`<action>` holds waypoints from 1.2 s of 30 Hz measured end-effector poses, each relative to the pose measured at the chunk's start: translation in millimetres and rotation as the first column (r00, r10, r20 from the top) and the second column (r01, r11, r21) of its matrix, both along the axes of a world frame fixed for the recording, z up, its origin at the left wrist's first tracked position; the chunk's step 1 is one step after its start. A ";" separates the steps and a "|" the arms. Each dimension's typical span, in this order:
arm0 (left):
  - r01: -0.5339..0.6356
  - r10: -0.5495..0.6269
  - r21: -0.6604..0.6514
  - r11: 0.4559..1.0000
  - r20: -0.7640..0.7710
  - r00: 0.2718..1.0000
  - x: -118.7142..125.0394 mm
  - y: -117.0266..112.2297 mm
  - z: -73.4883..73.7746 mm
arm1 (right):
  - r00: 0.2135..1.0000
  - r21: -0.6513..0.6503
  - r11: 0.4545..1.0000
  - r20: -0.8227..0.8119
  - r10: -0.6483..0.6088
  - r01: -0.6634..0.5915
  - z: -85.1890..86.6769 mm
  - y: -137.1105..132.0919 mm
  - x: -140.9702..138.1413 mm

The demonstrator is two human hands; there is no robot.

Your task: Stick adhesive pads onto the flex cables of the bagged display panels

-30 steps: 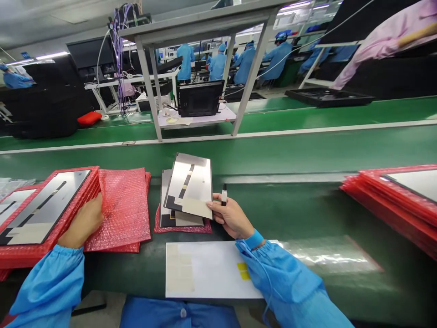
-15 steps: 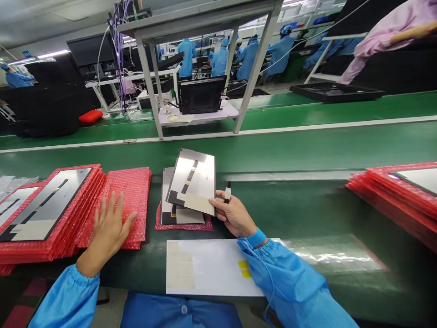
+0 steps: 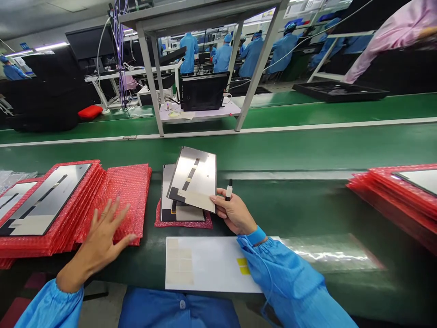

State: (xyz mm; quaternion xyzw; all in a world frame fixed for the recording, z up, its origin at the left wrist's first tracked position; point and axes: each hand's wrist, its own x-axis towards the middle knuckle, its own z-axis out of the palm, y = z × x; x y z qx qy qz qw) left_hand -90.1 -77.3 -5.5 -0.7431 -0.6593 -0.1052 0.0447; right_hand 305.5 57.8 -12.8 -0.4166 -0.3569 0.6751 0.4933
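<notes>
A factory assembly hall, my green tabletop before a metal rack, co-workers in blue smocks beyond the rack, purple cables left of it, red bubble-wrap sleeves stacked front-left of it.

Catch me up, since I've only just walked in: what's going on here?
A person's right hand holds a silver panel by its lower right corner, at an angle over a second panel on red bubble wrap. That hand also holds a marker. The left hand is open and empty over red bubble-wrap sleeves; whether it touches them is unclear.
</notes>
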 end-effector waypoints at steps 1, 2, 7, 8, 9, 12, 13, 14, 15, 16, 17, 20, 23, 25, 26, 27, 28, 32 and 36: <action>0.083 -0.083 0.024 0.996 -0.001 0.997 4.4 -4.7 -2.2 | 1.000 -0.002 1.000 0.003 -0.003 0.003 0.2 0.0 -0.1; 0.148 -0.148 0.047 0.988 0.003 0.989 8.1 -8.7 -5.3 | 1.000 -0.004 1.000 0.007 -0.004 0.004 0.4 -0.1 -0.2; 0.208 -0.228 0.190 0.959 0.088 0.970 11.8 -14.9 -21.0 | 1.000 -0.010 1.000 0.016 -0.003 0.003 1.4 -0.5 -0.7; 0.206 -0.233 0.219 0.954 0.105 0.967 10.5 -14.6 -21.3 | 1.000 -0.013 1.000 0.014 -0.005 0.005 1.5 -0.6 -0.9; 0.211 -0.246 0.248 0.945 0.118 0.962 8.8 -14.4 -20.5 | 1.000 -0.015 1.000 0.012 -0.007 0.007 1.5 -0.8 -1.0; 0.230 -0.286 0.315 0.921 0.145 0.947 3.7 -16.0 -14.0 | 1.000 -0.016 1.000 0.013 -0.003 0.003 1.2 -1.2 -1.4; 0.230 -0.290 0.321 0.919 0.151 0.945 2.3 -17.2 -12.1 | 1.000 -0.014 1.000 0.015 0.000 0.001 1.0 -1.2 -1.5; 0.227 -0.287 0.320 0.920 0.152 0.946 1.3 -18.5 -11.0 | 1.000 -0.011 1.000 0.016 0.002 -0.002 0.7 -1.2 -1.4; 0.226 -0.284 0.318 0.921 0.149 0.947 0.9 -19.8 -10.6 | 1.000 -0.011 1.000 0.016 0.005 -0.004 0.3 -1.1 -1.3; 0.230 -0.287 0.321 0.919 0.145 0.947 0.9 -20.8 -11.1 | 1.000 -0.012 1.000 0.016 0.006 -0.006 -0.1 -0.9 -1.0; 0.235 -0.293 0.327 0.915 0.142 0.945 1.4 -21.4 -12.3 | 1.000 -0.015 1.000 0.014 0.006 -0.006 -0.7 -0.6 -0.8; 0.240 -0.317 0.365 0.899 0.165 0.934 4.4 -20.9 -16.8 | 1.000 -0.022 1.000 0.011 0.011 -0.011 -2.1 0.2 -0.3; 0.204 -0.301 0.375 0.904 0.220 0.928 6.0 -18.5 -18.4 | 1.000 -0.028 1.000 0.019 0.008 -0.007 -2.1 0.4 -0.8; 0.193 -0.297 0.374 0.907 0.242 0.924 4.2 -18.3 -17.7 | 1.000 -0.034 0.999 0.023 -0.003 0.003 -1.2 0.0 -1.3; 0.193 -0.297 0.372 0.908 0.244 0.923 2.3 -19.1 -17.1 | 1.000 -0.036 0.999 0.024 -0.008 0.009 -0.7 -0.1 -1.5; 0.195 -0.298 0.372 0.907 0.242 0.923 -0.1 -20.4 -16.4 | 1.000 -0.037 0.999 0.024 -0.011 0.011 -0.4 -0.3 -1.5; 0.197 -0.298 0.372 0.907 0.236 0.925 -2.7 -22.2 -15.9 | 1.000 -0.037 0.999 0.024 -0.011 0.012 -0.2 -0.4 -1.5; 0.200 -0.289 0.373 0.906 0.198 0.937 -9.9 -31.2 -15.2 | 1.000 -0.032 0.999 0.020 0.004 -0.004 -1.1 -0.3 -1.2; 0.219 -0.297 0.361 0.906 0.176 0.938 -8.0 -35.1 -18.2 | 1.000 -0.031 0.999 0.027 0.009 -0.008 -2.1 -0.3 -2.0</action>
